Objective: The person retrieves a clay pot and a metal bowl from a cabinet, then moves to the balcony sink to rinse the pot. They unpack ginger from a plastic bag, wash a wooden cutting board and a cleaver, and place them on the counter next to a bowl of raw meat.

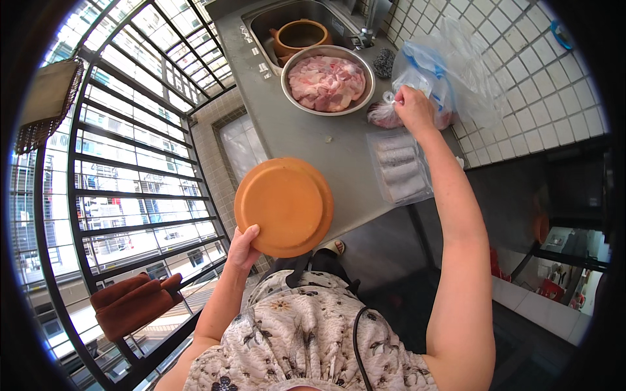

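My left hand (244,247) grips the lower left rim of a round orange-brown lid or dish (283,207), perhaps earthenware, held off the counter's front edge. Up at the right, my right hand (414,110) pinches the knotted top of a clear plastic bag (384,115) with reddish contents, probably meat. Beneath that forearm lies a clear pack of several pale rolled pieces (401,168), partly covered by the arm. A steel bowl (327,111) full of raw pinkish meat (326,80) stands left of the bag.
A brown clay pot (302,36) sits in the steel sink (261,12) behind the bowl. A steel scourer (385,62) and crumpled plastic bags (464,73) lie by the tiled wall (528,97). Window bars (142,195) run along the left, with a brown cloth (134,305) hung there.
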Demonstrator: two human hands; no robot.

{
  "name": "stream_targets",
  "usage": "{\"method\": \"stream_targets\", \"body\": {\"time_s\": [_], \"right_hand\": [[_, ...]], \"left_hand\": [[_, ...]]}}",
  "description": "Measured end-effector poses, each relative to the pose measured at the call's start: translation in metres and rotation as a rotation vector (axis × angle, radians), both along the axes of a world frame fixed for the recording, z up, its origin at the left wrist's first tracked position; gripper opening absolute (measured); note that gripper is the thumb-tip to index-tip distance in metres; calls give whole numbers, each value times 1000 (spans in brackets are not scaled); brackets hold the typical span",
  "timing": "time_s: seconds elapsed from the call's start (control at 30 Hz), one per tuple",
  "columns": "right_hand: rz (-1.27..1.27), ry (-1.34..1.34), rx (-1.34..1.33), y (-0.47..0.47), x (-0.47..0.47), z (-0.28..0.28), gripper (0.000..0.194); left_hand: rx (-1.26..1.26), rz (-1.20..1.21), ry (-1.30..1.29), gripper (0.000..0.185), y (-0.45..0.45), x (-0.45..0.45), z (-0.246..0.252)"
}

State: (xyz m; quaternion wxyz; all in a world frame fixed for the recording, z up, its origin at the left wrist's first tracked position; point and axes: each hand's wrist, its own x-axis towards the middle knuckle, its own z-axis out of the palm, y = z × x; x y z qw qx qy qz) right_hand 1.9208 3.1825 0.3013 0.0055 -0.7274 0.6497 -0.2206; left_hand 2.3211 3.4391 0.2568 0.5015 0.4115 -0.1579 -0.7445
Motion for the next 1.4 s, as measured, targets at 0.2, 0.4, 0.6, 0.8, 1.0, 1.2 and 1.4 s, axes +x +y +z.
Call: {"method": "stream_targets", "body": {"time_s": [0.2,0.4,0.6,0.8,1.0,1.2,1.4], "right_hand": [[-40,33,7,-7,-14,-18,8],[-72,-49,-80,1,-20,-20,18],[7,-597,-8,87,20,-12,23],[26,-1180,529,218,85,-26,47],[14,-1693,331,270,102,-13,45],[-60,-1939,223,304,96,-1,41],[-155,-1917,-93,332,78,22,51]], "left_hand": [[-5,5,-7,50,3,1,11],[3,-22,-62,55,-2,-2,19],[-24,-56,-10,60,-6,-5,19],[-45,-136,43,63,-15,-22,21],[-52,-326,190,59,-27,-48,20],[-51,-532,181,66,-34,-69,35],[-207,-811,150,73,-54,-78,53]]}}
